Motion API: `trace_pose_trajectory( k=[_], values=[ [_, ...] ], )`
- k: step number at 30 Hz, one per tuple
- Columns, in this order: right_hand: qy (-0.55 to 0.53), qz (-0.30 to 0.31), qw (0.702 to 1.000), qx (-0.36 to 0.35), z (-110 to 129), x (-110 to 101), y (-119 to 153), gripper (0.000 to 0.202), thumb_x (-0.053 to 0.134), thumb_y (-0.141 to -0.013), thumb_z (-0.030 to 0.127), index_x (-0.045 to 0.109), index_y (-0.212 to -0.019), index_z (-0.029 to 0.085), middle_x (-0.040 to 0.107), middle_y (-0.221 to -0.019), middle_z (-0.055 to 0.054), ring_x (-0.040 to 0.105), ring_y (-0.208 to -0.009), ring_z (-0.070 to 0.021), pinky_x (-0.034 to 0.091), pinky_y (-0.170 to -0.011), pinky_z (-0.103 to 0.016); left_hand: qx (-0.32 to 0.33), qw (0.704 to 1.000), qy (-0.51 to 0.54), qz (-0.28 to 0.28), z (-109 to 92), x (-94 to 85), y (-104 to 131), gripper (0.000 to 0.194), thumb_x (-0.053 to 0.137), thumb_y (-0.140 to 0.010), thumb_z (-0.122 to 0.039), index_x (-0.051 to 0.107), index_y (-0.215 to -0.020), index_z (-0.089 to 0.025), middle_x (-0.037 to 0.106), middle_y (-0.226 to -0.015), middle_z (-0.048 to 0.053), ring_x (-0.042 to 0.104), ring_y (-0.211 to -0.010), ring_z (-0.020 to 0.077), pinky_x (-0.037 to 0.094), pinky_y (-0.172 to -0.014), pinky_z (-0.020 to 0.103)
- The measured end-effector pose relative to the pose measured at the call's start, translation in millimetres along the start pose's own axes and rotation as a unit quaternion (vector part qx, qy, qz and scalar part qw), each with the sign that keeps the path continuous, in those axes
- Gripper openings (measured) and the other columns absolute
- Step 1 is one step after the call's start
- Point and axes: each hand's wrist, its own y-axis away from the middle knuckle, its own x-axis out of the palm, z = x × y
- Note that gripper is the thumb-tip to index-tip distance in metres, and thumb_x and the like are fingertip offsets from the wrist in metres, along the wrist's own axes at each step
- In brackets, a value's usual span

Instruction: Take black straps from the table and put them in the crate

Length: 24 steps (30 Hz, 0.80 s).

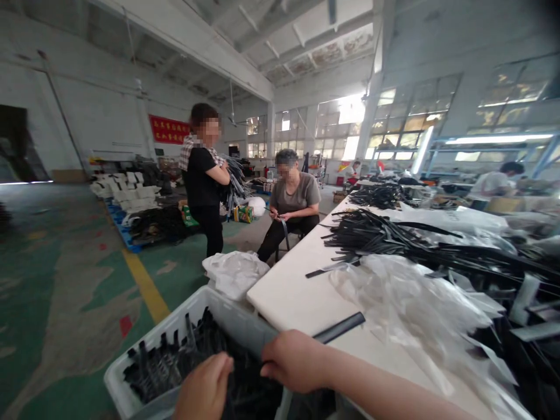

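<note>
A white plastic crate (114, 373) full of dark strips (175, 353) stands at the bottom, beside a white table (289, 291). Over the crate, low in the view, is my left hand (205, 388), its fingers bent together; what it grips, if anything, I cannot make out. My right hand (291, 360) is curled at the crate's right side near the table corner, its fingertips turned down and partly hidden. One dark strip (341, 328) lies on the table just behind my right wrist.
Piles of black strips (371, 233) and crumpled clear plastic (406, 303) cover the table's right part. A white bag (236, 273) lies beyond the crate. One person (203, 186) stands with a bundle; another (295, 195) sits holding a strip.
</note>
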Motion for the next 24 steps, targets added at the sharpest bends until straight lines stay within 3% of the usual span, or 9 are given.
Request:
trace_pose_trajectory(
  k=[3,6,9,13,18,24],
  values=[
    [-0.042,0.004,0.999,-0.01,8.6,-0.5,2.3,0.027,0.053,-0.091,0.036,0.072,-0.094,0.018,0.076,-0.093,-0.01,0.07,-0.084,-0.0248,0.046,-0.065,-0.029,0.036,0.999,-0.014,0.02,-27.2,-4.1,-5.8,0.036,0.027,-0.094,-0.025,0.052,-0.069,-0.024,0.068,-0.072,0.005,0.066,-0.072,0.021,0.043,-0.066,0.032],
    [-0.126,0.032,0.991,0.019,-5.8,-8.8,19.0,0.02,0.051,-0.09,0.025,0.068,-0.082,0.018,0.072,-0.074,-0.005,0.065,-0.069,-0.0184,0.043,-0.061,-0.025,0.005,1.0,-0.02,-0.011,-19.3,-22.4,-9.3,0.036,0.027,-0.096,-0.03,0.044,-0.064,-0.024,0.062,-0.066,0.004,0.06,-0.067,0.0208,0.038,-0.064,0.031],
    [-0.203,0.045,0.977,0.036,-16.2,-16.0,21.1,0.025,0.047,-0.09,0.02,0.061,-0.07,0.018,0.063,-0.057,0.0,0.057,-0.056,-0.0138,0.041,-0.058,-0.024,-0.009,1.0,-0.004,-0.009,-10.6,-36.3,-12.3,0.036,0.029,-0.096,-0.031,0.04,-0.063,-0.024,0.058,-0.064,0.003,0.057,-0.067,0.0201,0.037,-0.064,0.031],
    [-0.271,0.032,0.961,0.042,7.6,-11.7,-3.2,0.027,0.048,-0.092,0.026,0.055,-0.068,0.019,0.057,-0.053,0.002,0.052,-0.051,-0.0127,0.04,-0.055,-0.025,0.039,0.998,0.029,0.036,-30.2,-35.9,-22.3,0.036,0.036,-0.096,-0.029,0.046,-0.062,-0.022,0.058,-0.066,0.0,0.056,-0.068,0.0168,0.036,-0.064,0.027],
    [-0.374,0.109,0.921,0.014,19.4,-6.9,-14.4,0.023,0.043,-0.096,0.029,0.054,-0.079,0.018,0.054,-0.053,0.004,0.048,-0.047,-0.0111,0.038,-0.051,-0.024,0.056,0.997,0.03,0.044,-34.3,-44.9,-27.8,0.035,0.038,-0.095,-0.026,0.054,-0.065,-0.019,0.059,-0.065,0.001,0.056,-0.069,0.0176,0.036,-0.065,0.028],
    [-0.516,0.063,0.846,0.114,24.4,-6.6,-34.2,0.027,0.051,-0.093,0.032,0.055,-0.071,0.017,0.037,-0.046,0.009,0.033,-0.041,-0.0073,0.036,-0.045,-0.02,0.086,0.994,0.03,0.057,-31.7,-44.0,-38.9,0.031,0.044,-0.092,-0.022,0.059,-0.066,-0.019,0.063,-0.068,0.002,0.059,-0.069,0.0181,0.039,-0.065,0.028]
  ],
)
